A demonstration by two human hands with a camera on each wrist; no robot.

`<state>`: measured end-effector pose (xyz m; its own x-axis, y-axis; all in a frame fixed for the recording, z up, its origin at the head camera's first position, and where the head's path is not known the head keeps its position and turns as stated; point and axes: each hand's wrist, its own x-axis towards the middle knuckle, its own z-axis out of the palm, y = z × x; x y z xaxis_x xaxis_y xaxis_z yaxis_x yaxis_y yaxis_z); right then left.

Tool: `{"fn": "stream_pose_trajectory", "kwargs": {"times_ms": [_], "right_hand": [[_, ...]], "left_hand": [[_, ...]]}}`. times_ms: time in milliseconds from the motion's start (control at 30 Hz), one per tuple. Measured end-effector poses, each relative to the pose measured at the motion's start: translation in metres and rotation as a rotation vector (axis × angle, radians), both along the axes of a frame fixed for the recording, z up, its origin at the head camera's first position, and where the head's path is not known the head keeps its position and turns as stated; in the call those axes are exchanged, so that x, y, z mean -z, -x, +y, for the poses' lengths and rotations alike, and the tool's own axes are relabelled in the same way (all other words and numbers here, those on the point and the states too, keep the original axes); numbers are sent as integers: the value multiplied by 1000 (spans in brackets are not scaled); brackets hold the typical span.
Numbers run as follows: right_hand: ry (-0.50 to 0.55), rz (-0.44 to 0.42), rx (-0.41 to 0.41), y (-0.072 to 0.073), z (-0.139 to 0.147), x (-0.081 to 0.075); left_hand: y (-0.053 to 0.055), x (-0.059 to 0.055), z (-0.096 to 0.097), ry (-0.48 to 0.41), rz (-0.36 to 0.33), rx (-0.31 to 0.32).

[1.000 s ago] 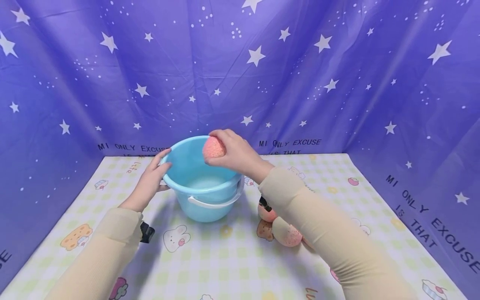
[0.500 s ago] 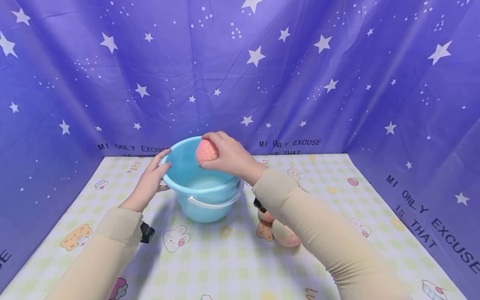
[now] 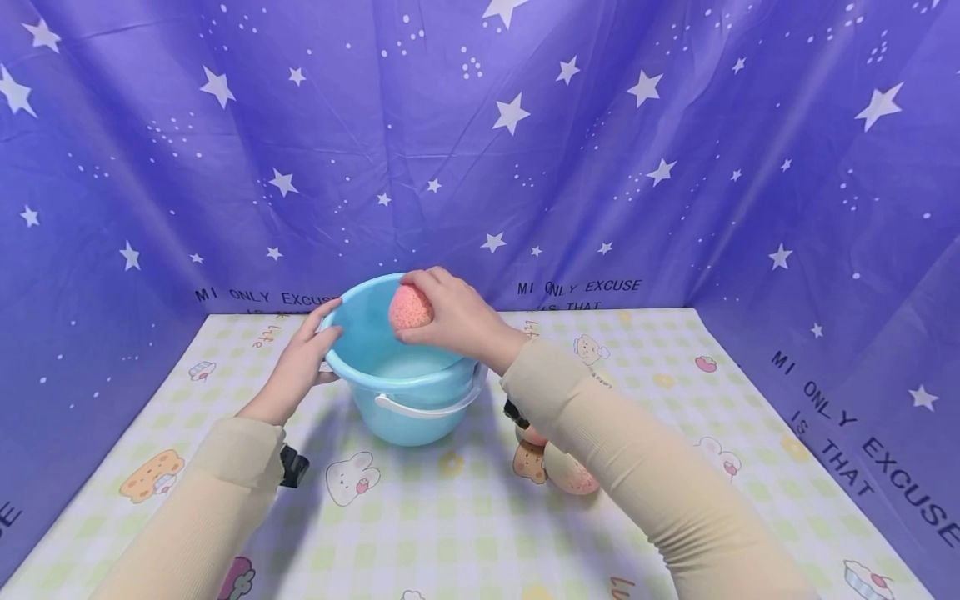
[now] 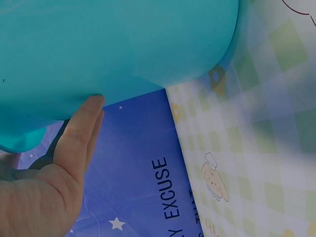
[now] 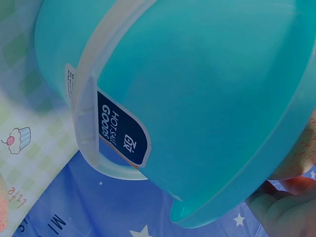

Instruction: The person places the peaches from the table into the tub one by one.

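A light blue bucket stands upright on the table, its white handle hanging down at the near side. My left hand holds the bucket's left rim, with thumb and index finger over the edge. In the left wrist view, other fingers press against the outer wall. Over the bucket's mouth, my right hand grips a pink speckled peach. The right wrist view shows this peach partly behind the rim, next to the right hand.
To the right of the bucket lie more peaches, partly hidden by the right sleeve. A checked cloth with cartoon prints covers the table. Purple star-printed curtains enclose the back and sides.
The right hand has moved a little left and down with the peach, further over the bucket's mouth. The left hand and bucket have stayed put.
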<state>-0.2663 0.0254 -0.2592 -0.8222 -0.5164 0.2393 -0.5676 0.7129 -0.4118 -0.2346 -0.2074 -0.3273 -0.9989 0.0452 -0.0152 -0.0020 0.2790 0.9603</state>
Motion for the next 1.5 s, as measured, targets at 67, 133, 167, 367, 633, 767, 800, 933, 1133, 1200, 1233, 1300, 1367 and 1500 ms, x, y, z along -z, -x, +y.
{"fn": "stream_pose_trajectory", "kwargs": {"times_ms": [67,133,167,367,633,767,800,933,1133,1200,1233,1300,1367,1500], "right_hand": [[1,0,0,0,0,0],[1,-2,0,0,0,1],[0,-3,-1,0,0,1],[-7,-16,11,1,5,-2],[-1,-31,26,2,17,-7],[7,-19,25,2,22,-9],[8,-15,25,2,24,-10],[14,-13,25,1,29,-11],[18,-17,29,-2,38,-14],[20,-12,24,-2,41,-14],[22,-8,21,-3,42,-15],[27,2,15,-4,45,-16],[28,11,14,-5,48,-17],[21,12,15,-7,54,-18]], "left_hand": [[0,0,0,0,0,0],[0,0,0,2,-1,0],[0,0,0,1,0,1],[0,0,1,2,2,3],[0,0,1,4,1,4],[1,0,0,9,3,3],[1,0,0,9,4,4],[0,0,0,10,2,3],[0,0,1,2,0,5],[0,-1,1,-4,-1,5],[0,0,1,-5,-1,5],[0,-1,1,-5,0,6],[-1,0,1,-5,1,9],[-1,-1,1,-5,-1,11]]}}
